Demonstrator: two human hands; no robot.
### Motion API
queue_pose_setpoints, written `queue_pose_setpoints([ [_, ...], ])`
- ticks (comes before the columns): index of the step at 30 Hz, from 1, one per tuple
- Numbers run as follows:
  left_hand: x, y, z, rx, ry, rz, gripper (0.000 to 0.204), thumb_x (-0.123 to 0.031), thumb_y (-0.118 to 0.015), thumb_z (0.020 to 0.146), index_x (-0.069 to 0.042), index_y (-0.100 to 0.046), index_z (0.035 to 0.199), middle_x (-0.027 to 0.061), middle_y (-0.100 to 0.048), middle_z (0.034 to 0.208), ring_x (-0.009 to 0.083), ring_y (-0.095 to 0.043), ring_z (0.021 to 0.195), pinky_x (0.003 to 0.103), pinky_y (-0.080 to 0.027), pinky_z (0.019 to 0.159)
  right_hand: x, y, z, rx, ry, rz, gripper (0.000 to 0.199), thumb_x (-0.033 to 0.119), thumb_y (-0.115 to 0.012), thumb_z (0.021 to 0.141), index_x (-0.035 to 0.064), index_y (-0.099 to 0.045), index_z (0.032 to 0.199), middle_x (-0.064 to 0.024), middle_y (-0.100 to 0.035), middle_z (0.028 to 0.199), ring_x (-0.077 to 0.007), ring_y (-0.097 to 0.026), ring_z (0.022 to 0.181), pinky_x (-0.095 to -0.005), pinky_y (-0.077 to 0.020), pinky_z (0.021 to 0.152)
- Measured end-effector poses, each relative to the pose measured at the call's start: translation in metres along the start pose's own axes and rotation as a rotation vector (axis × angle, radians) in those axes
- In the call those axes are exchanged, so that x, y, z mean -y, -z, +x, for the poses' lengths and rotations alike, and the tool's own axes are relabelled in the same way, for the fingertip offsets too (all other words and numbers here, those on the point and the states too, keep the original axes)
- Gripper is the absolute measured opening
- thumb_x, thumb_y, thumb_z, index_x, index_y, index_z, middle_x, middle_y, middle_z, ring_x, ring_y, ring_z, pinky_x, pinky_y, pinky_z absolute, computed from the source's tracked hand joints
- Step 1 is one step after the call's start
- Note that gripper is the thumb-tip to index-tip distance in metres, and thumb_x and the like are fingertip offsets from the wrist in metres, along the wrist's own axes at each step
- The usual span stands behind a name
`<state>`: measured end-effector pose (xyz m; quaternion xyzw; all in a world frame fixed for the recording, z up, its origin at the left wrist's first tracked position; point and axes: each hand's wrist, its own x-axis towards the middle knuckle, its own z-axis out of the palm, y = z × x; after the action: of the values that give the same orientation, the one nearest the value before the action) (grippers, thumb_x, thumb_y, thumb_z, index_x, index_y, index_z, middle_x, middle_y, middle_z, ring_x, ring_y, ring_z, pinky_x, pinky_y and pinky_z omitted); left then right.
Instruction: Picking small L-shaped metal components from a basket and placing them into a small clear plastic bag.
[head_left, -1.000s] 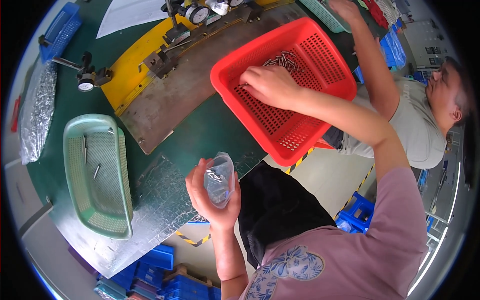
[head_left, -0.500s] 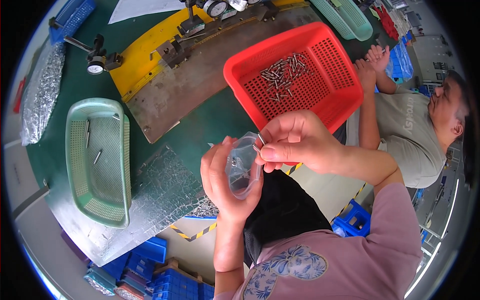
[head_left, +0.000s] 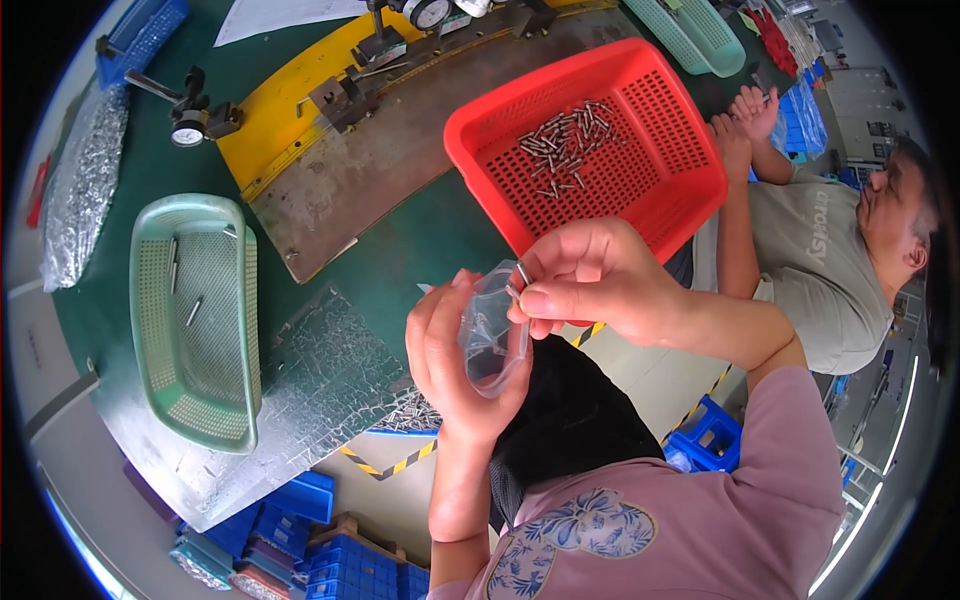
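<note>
My left hand (head_left: 455, 350) is wrapped round a clear plastic cup (head_left: 484, 372), tilted with its mouth toward my right hand. My right hand (head_left: 590, 285) pinches small metal pins (head_left: 522, 273) between thumb and fingers, right at the cup's rim. How many pins I hold is hard to make out. Just beyond my right hand stands a red perforated basket (head_left: 480, 190), with a loose pile of metal pins (head_left: 565, 140) on its bottom. On the left of the table a pale green basket (head_left: 250, 330) holds a few longer pins (head_left: 194, 311).
Dial gauges (head_left: 188, 130) on stands and a steel plate (head_left: 340, 215) with a yellow edge occupy the table's far side. A bag of metal parts (head_left: 85, 190) lies at far left. Another person (head_left: 810, 250) sits at right, hands near the table edge. A blue stool (head_left: 710, 437) stands below.
The left hand and cup have shifted very slightly to the right. The right hand keeps its pinch on the pins at the rim; the baskets look the same apart from a tiny view shift.
</note>
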<state>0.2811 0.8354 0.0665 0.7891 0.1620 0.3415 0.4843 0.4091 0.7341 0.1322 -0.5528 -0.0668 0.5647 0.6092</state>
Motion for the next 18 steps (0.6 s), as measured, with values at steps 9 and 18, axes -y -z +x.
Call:
queue_pose_setpoints([
  [9, 0.005, -0.01, -0.014, 0.224, -0.086, 0.217, 0.068, -0.006, -0.07, 0.059, -0.004, -0.049, 0.124, 0.0126, -0.055, 0.108, 0.0301, -0.055, 0.099, 0.048, -0.041, 0.091, -0.032, -0.001, 0.004, 0.097, 0.553, -1.673, 0.008, 0.012, -0.064, 0.07, 0.0077, -0.058, 0.072, -0.0034, -0.058, 0.067, -0.022, -0.061, 0.058, -0.0355, -0.0466, 0.046],
  [18, 0.012, -0.008, -0.018, 0.075, 0.05, 0.122, 0.061, -0.003, -0.073, 0.066, -0.001, -0.049, 0.122, 0.0161, -0.054, 0.107, 0.0314, -0.055, 0.094, 0.039, -0.046, 0.081, -0.007, 0.125, 0.074, -0.57, 0.347, -1.405, 0.012, 0.021, -0.065, 0.075, 0.0089, -0.066, 0.079, -0.0068, -0.066, 0.077, -0.0255, -0.063, 0.075, -0.0399, -0.0496, 0.064],
])
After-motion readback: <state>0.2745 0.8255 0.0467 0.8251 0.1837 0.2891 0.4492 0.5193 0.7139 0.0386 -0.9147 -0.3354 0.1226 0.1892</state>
